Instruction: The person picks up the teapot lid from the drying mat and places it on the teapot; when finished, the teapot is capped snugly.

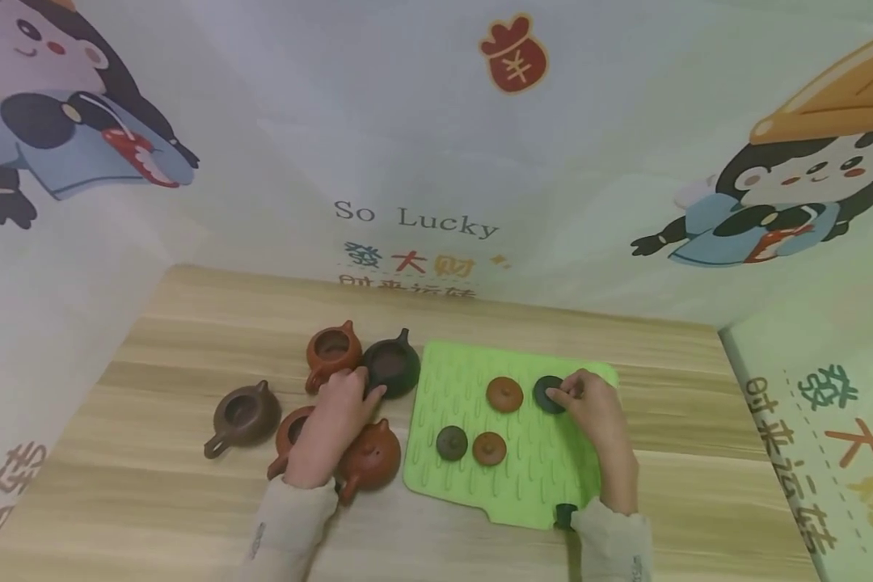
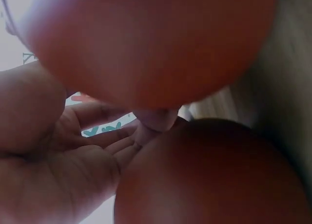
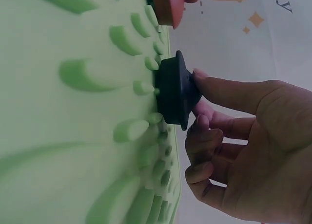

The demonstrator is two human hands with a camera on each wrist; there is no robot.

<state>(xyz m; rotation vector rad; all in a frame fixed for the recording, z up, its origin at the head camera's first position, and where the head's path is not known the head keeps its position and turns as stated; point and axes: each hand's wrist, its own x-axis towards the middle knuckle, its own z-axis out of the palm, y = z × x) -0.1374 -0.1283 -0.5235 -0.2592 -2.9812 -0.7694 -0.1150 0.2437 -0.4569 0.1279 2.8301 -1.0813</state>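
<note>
My right hand pinches the knob of a black teapot lid between thumb and fingers, with the lid's base at the ridges of the green mat. My left hand is at the near side of an open black teapot, thumb and fingers closed where its handle is hidden. Two orange-red teapot bodies loom near the palm in the left wrist view. Also on the mat lie two orange-red lids and a dark brown lid.
Left of the mat stand an open orange-red teapot, another partly behind my left forearm, and a red teapot with a covered top. A brown open teapot sits farther left. A printed cloth hangs behind the wooden table.
</note>
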